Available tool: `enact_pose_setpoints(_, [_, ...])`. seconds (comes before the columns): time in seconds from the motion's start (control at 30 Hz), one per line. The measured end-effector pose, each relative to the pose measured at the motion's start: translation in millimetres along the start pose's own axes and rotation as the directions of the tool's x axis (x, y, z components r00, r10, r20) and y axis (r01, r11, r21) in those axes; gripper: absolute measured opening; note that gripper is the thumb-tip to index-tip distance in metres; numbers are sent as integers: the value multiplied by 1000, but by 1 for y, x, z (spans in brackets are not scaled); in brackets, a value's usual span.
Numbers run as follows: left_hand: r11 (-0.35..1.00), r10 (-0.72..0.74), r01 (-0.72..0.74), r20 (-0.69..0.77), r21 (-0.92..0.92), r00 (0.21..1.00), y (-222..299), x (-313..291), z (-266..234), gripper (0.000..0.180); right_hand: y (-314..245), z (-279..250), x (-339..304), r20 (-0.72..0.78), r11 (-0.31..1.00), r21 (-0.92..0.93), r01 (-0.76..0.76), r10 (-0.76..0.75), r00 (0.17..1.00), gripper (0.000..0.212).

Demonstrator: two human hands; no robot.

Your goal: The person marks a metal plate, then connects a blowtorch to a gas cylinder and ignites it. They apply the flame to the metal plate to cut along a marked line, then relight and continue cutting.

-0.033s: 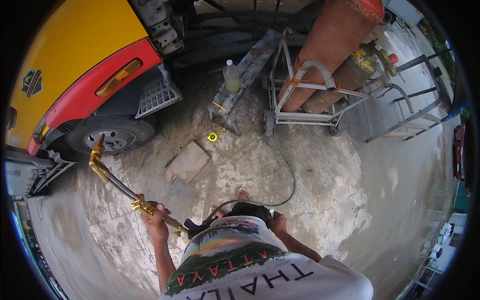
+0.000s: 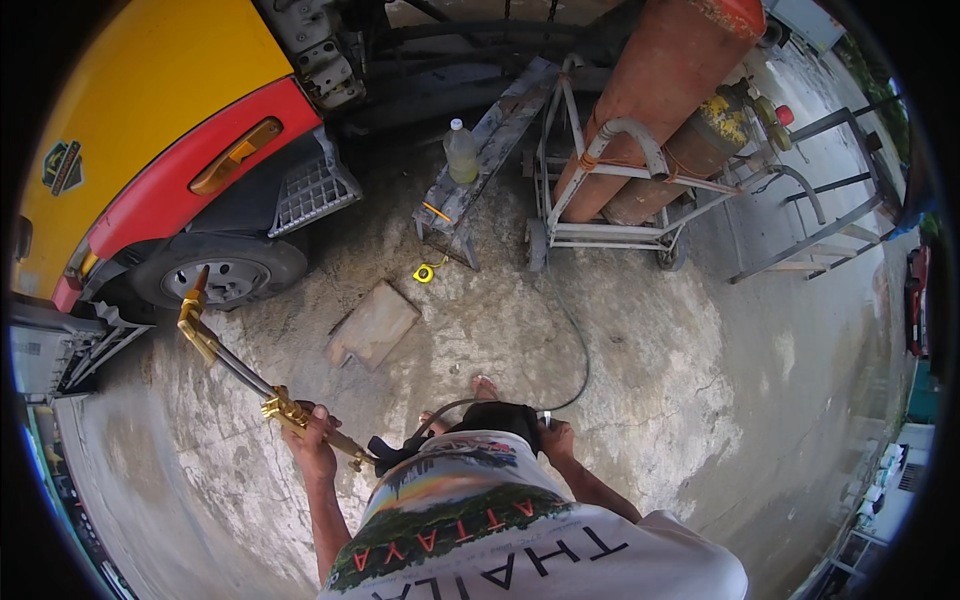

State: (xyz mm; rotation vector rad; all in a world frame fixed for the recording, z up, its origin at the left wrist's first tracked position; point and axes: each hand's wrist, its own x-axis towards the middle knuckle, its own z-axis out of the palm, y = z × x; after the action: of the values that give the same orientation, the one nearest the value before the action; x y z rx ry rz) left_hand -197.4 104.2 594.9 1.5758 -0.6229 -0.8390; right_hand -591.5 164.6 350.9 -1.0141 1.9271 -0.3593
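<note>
Brass torch (image 2: 283,408) inside left grip (image 2: 316,446), nozzle (image 2: 199,286) well ahead

Left hand (image 2: 316,445) grips long brass-and-steel cutting torch (image 2: 240,369), tip pointing forward. Right hand (image 2: 558,441) at waist with small silvery object (image 2: 546,417), kind unclear. Narrow grey worktop (image 2: 498,128) carries clear plastic bottle with white cap (image 2: 461,157) and thin orange-yellow stick (image 2: 436,212). On stained concrete floor (image 2: 640,350): yellow tape measure (image 2: 423,273), flat brown plate (image 2: 375,325). Rust-red metal cylinder (image 2: 650,100) in white tubular cart (image 2: 610,240).

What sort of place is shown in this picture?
Probably a vehicle repair yard: a yellow and red truck stands at the left, gas cylinders sit on a wheeled cart, and the left hand holds a cutting torch.
</note>
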Motion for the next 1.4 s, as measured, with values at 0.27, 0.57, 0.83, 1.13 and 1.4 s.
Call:
enact_pose_setpoints(0.27, [999, -22, 18, 74, 49, 997, 5, 7, 12, 33, -24, -45, -10, 103, 732, 649, -208, 186, 977, 27])
enact_pose_setpoints(0.57, [995, -20, 23, -29, 101, 999, 8, 16, -11, 29, -202, -31, 72, 353, 531, 819, -217, -168, 921, 24])
enact_pose_setpoints(0.83, [998, 14, -29, -256, -55, 967, -6, 45, -84, 37, -443, 132, 131, 558, 637, 758, -141, -521, 646, 20])
enact_pose_setpoints(1.13, [950, -110, -2, -342, -312, 933, -48, 121, -149, 29, -599, 284, 224, 607, 831, 556, -9, -398, 688, 31])
enact_pose_setpoints(1.4, [957, -210, 108, -388, -269, 897, -69, 192, -201, 32, -664, 384, 334, 434, 932, 229, 279, -355, 828, 47])
